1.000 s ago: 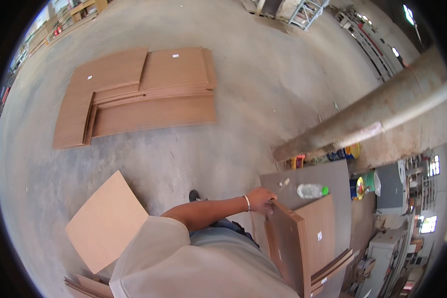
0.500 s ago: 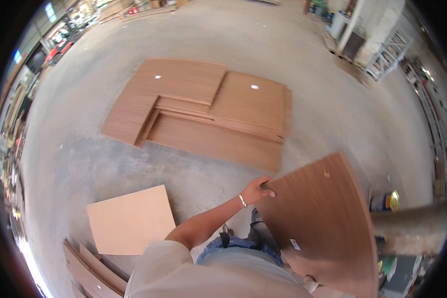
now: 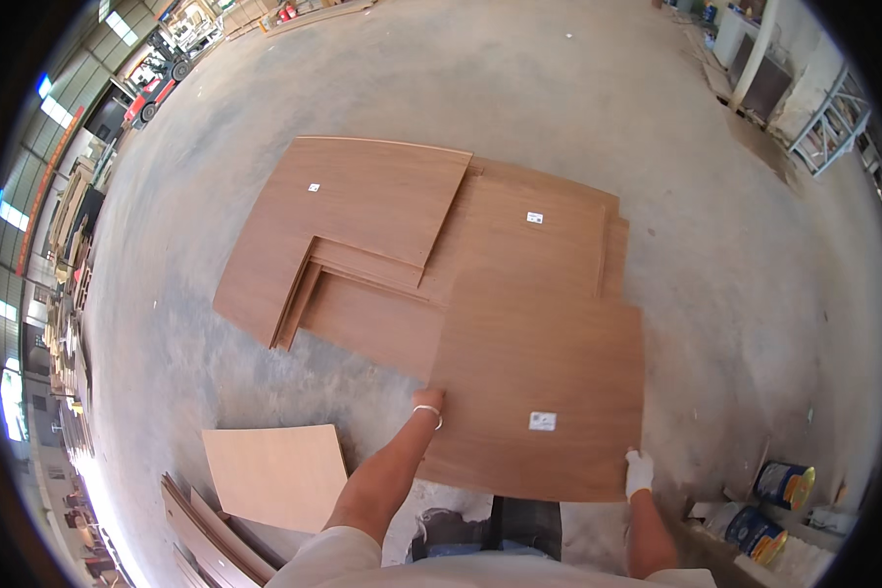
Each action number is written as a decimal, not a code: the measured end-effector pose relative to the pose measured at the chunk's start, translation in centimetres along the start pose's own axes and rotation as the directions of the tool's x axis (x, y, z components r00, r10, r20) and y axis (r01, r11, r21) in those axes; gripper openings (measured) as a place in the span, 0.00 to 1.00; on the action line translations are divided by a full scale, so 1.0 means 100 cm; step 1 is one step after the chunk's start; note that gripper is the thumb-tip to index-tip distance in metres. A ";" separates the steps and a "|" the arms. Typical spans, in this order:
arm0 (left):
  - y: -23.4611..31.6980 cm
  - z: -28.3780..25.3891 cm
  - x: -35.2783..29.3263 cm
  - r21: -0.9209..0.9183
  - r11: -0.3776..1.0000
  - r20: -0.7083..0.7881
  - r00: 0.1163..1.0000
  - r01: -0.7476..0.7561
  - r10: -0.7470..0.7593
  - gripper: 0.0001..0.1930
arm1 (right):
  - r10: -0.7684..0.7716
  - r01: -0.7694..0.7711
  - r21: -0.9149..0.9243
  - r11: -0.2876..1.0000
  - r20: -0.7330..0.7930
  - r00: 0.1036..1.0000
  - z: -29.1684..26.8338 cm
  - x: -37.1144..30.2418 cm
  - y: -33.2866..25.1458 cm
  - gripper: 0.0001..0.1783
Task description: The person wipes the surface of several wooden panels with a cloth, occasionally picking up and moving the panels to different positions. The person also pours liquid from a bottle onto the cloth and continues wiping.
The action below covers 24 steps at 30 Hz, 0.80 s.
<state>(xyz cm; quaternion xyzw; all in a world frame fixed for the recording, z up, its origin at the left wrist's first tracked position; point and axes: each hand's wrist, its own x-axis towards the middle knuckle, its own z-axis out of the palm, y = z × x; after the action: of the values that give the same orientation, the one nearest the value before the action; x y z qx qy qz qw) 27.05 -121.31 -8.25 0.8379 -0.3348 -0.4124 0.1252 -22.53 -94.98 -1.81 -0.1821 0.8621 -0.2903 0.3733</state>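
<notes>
Gripping panel [image 3: 541,387], arms [image 3: 382,480] spread forward

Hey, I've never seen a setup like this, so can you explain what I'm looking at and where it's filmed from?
Of course. There's no machine here: a person is working, and a wide fisheye camera on their head looks down, which is why edges bend. The bare left hand and the white-gloved right hand hold opposite sides of a large brown panel. Beyond it, overlapping brown sheets lie on the grey floor. I can't tell whether the panel's far end touches them. A pale board is to the left.
</notes>
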 end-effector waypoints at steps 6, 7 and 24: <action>-0.074 -0.002 0.093 0.492 0.858 0.064 0.977 0.148 -0.205 0.21 | 0.192 -0.180 -0.144 0.973 0.072 0.979 0.074 0.008 -0.012 0.20; -0.062 0.002 0.098 0.468 0.874 0.138 0.967 0.126 -0.213 0.21 | 0.205 -0.197 -0.124 0.972 0.051 0.977 0.079 0.014 -0.021 0.20; 0.106 -0.008 0.139 0.182 0.969 0.308 0.946 -0.166 0.104 0.24 | 0.118 -0.120 0.032 0.992 0.074 0.990 0.139 0.199 -0.107 0.17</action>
<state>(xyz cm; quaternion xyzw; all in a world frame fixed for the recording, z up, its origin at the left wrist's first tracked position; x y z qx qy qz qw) 28.93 -138.50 -11.04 0.7501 -0.4474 -0.4868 0.0144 -24.16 -118.77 -13.41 -0.1337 0.8520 -0.2765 0.4240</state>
